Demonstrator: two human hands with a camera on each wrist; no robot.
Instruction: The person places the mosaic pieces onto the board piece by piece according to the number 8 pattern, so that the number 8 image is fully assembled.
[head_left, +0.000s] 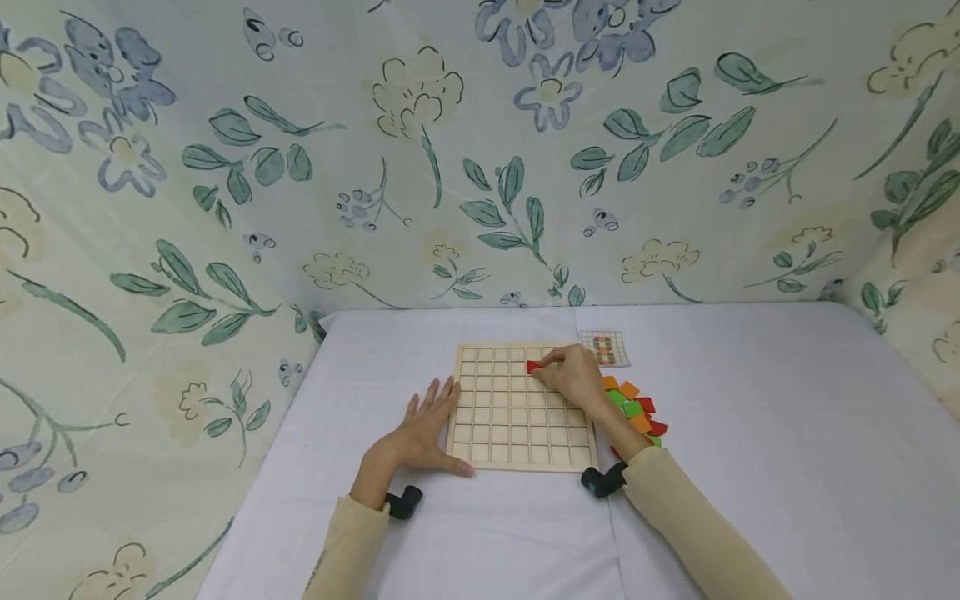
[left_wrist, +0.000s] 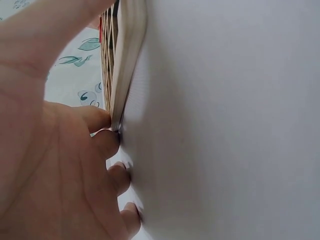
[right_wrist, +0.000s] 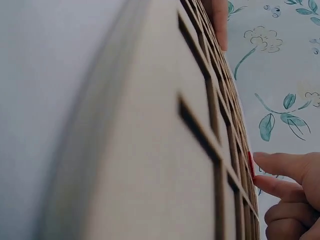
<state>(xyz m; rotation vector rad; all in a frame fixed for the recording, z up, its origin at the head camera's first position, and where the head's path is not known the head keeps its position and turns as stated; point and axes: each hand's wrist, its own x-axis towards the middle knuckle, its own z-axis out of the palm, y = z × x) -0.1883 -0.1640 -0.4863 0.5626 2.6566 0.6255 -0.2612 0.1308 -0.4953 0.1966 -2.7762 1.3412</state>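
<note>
A square wooden grid board lies flat on the white cloth. The right hand pinches a red piece between thumb and finger over the board's upper right part; in the right wrist view the fingertips hold the red piece at the grid's surface. Spread wide, the left hand touches the board's left edge with its fingers, its thumb beside the lower left corner. In the left wrist view the left hand has its fingertips against the board's side and the cloth.
Right of the board lies a loose pile of red, green and orange pieces, partly behind the right forearm. A small pattern card lies by the board's upper right corner. A floral fabric hangs behind the table.
</note>
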